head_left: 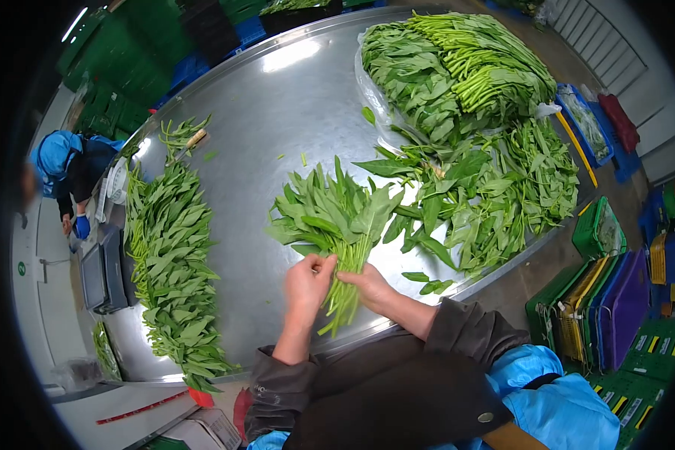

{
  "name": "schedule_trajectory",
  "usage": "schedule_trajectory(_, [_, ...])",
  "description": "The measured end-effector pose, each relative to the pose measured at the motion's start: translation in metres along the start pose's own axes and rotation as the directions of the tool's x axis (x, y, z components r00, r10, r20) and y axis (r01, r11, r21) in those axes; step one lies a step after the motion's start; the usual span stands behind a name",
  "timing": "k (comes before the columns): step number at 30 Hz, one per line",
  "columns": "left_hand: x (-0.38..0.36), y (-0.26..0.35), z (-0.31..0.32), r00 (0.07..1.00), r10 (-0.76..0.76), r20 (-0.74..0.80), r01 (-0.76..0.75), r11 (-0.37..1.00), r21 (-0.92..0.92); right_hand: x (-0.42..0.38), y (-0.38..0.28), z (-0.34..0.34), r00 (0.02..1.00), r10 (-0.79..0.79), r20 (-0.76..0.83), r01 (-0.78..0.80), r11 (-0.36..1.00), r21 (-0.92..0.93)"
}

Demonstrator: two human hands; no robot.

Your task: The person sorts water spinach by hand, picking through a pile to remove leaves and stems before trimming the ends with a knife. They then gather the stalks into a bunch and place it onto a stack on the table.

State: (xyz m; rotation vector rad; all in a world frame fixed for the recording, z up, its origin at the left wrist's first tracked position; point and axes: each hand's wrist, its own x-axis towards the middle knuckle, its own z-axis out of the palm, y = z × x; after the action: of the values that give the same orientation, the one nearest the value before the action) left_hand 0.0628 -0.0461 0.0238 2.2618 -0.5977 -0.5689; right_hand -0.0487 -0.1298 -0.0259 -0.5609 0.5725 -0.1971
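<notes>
A bunch of leafy greens lies on the steel table, leaves fanned away from me and stems pointing toward me. My left hand grips the stems from the left. Closed around the same stems from the right is my right hand. Both hands meet at the stem bundle near the table's front edge.
A large heap of loose greens and a stacked pile fill the right side. A long row of greens lies along the left. A person in blue stands at far left by a scale. Coloured crates stand right.
</notes>
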Motion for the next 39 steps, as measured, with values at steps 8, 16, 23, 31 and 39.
schedule_trajectory(8, [0.006, -0.031, 0.027, 0.997, -0.062, -0.042, 0.046, 0.952, -0.304, 0.001, 0.008, -0.005, 1.0, -0.013, -0.012, 0.011, 0.981, -0.195])
schedule_trajectory(16, [0.005, -0.026, 0.02, 0.986, -0.165, 0.018, 0.153, 0.862, -0.483, -0.002, 0.003, 0.005, 0.996, -0.094, 0.007, 0.093, 0.968, -0.231])
schedule_trajectory(23, [-0.033, -0.005, 0.018, 0.989, -0.122, -0.078, 0.016, 0.629, -0.777, 0.002, -0.011, 0.004, 0.995, 0.099, -0.021, -0.09, 0.962, 0.257])
schedule_trajectory(31, [-0.049, -0.011, 0.023, 0.999, -0.014, -0.048, -0.029, 0.608, -0.793, 0.009, -0.006, -0.002, 0.992, 0.015, -0.127, -0.013, 1.0, 0.012])
schedule_trajectory(39, [-0.05, 0.054, -0.052, 0.902, 0.212, -0.375, -0.418, 0.642, -0.642, 0.013, -0.005, 0.0, 0.985, 0.036, -0.167, -0.028, 0.998, 0.051])
